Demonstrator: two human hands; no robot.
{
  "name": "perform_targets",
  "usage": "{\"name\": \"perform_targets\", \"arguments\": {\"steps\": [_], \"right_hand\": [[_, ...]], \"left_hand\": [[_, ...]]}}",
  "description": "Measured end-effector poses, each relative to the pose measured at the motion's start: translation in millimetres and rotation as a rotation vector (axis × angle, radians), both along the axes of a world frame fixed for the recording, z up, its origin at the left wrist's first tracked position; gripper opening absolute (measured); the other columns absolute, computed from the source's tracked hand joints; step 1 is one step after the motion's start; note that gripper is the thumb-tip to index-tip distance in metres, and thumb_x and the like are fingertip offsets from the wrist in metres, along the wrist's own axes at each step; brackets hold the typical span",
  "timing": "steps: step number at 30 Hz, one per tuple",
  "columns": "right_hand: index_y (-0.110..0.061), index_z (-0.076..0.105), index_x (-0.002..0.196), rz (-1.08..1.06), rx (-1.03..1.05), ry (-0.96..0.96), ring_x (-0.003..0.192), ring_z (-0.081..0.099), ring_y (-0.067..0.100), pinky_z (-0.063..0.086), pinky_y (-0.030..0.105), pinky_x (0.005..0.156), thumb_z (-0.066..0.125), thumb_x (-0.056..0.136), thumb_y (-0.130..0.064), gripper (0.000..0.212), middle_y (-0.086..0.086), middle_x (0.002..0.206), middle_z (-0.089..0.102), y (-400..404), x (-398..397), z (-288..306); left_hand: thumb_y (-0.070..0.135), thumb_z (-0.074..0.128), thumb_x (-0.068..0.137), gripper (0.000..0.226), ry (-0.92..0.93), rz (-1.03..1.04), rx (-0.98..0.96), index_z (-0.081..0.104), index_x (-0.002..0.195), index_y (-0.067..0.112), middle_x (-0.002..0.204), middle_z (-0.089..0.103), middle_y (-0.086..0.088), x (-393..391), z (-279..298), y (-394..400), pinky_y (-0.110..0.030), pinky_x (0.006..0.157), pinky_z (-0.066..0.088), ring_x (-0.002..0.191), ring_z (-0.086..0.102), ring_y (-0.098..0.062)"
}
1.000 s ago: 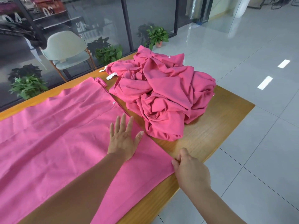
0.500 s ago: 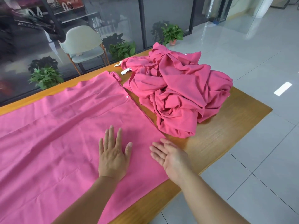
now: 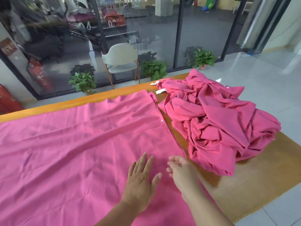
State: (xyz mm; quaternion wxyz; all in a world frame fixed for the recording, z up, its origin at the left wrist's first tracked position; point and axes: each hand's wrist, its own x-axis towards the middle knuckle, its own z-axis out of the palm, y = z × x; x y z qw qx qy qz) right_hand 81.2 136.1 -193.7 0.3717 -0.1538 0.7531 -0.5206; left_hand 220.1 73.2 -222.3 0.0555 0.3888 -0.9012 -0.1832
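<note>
Pink sheet (image 3: 73,152) is spread flat across the left and middle of the table (image 3: 260,168). Its right hem is run from far edge toward near edge, and a snap button (image 3: 161,121) is seen on that hem. Left hand (image 3: 141,178) is laid palm-down on the sheet toward the near edge, fingers straight, slightly spread, pressing. Right hand (image 3: 182,173), blurred, is held just beside it at the right hem, palm turned up, fingers loosely bent, nothing pinched. A second ago the sheet's near right corner was pinched by this hand; that pinch is now given up and the hand is brought in. Judged: corner tugging is done, palm smoothing is in hand. Crumpled fabric pile (image 3: 219,128) is heaped at the right end, white labels (image 3: 160,91) at its far left. No container is seen; both fabrics are carried by the table alone.
</note>
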Motion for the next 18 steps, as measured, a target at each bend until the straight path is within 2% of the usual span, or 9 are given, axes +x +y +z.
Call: {"name": "perform_targets", "arguments": {"steps": [2,3,4,6,8,12,15,18], "right_hand": [[-0.027,0.066,0.089,0.119,0.03,0.153,0.068,0.069,0.011,0.058,0.04,0.076,0.056,0.092,-0.009,0.021,-0.003,0.079,0.071,-28,0,7],[-0.03,0.065,0.086,0.162,0.041,0.211,0.071,0.07,0.013,0.056,0.037,0.073,0.055,0.091,-0.01,0.023,-0.004,0.078,0.071,-44,0,11],[-0.032,0.064,0.084,0.197,0.049,0.251,0.075,0.07,0.015,0.054,0.034,0.069,0.054,0.091,-0.011,0.024,-0.005,0.077,0.07,-62,-2,14],[-0.033,0.064,0.086,0.248,0.059,0.288,0.082,0.07,0.016,0.05,0.029,0.065,0.052,0.092,-0.011,0.025,-0.007,0.082,0.069,-101,-8,18],[-0.027,0.068,0.098,0.286,0.078,0.329,0.087,0.069,0.016,0.05,0.028,0.069,0.049,0.093,-0.011,0.025,-0.007,0.089,0.07,-139,-15,22],[-0.024,0.069,0.112,0.305,0.15,0.51,0.101,0.064,0.018,0.048,0.028,0.088,0.049,0.095,-0.014,0.028,-0.005,0.108,0.07,-213,-36,26],[-0.02,0.068,0.118,0.333,0.174,0.646,0.111,0.061,0.021,0.043,0.027,0.09,0.048,0.097,-0.014,0.03,-0.001,0.12,0.067,-261,-55,25],[-0.016,0.066,0.124,0.324,0.184,0.691,0.121,0.055,0.023,0.039,0.026,0.097,0.046,0.098,-0.012,0.033,0.005,0.13,0.06,-298,-74,16]], "left_hand": [[0.063,0.015,0.093,0.072,0.17,0.079,-0.016,0.036,0.149,0.023,0.155,0.032,0.004,-2,11,-29,-0.036,0.118,0.023,0.143,0.03,-0.017],[0.056,0.025,0.094,0.065,0.237,0.102,-0.051,0.05,0.14,0.019,0.144,0.048,0.0,-3,16,-50,-0.038,0.11,0.034,0.132,0.046,-0.022],[0.049,0.032,0.094,0.058,0.281,0.118,-0.087,0.057,0.133,0.014,0.134,0.056,-0.004,-6,22,-75,-0.038,0.104,0.04,0.122,0.054,-0.026],[0.032,0.043,0.094,0.043,0.266,0.13,-0.085,0.062,0.125,0.008,0.127,0.06,-0.008,-14,36,-128,-0.036,0.098,0.045,0.115,0.058,-0.029],[0.018,0.047,0.098,0.034,0.188,0.134,-0.029,0.06,0.128,0.011,0.132,0.056,-0.004,-25,49,-178,-0.033,0.101,0.04,0.123,0.052,-0.025],[0.015,0.044,0.1,0.032,0.107,0.108,0.032,0.062,0.126,0.016,0.137,0.054,0.0,-57,53,-265,-0.028,0.103,0.037,0.127,0.048,-0.019],[0.015,0.046,0.098,0.032,0.119,0.124,0.049,0.063,0.126,0.017,0.139,0.054,-0.002,-83,51,-316,-0.029,0.106,0.038,0.127,0.05,-0.02],[0.017,0.047,0.098,0.038,0.097,0.139,0.064,0.054,0.136,0.018,0.146,0.047,-0.002,-108,51,-357,-0.03,0.108,0.036,0.131,0.047,-0.022]]}}
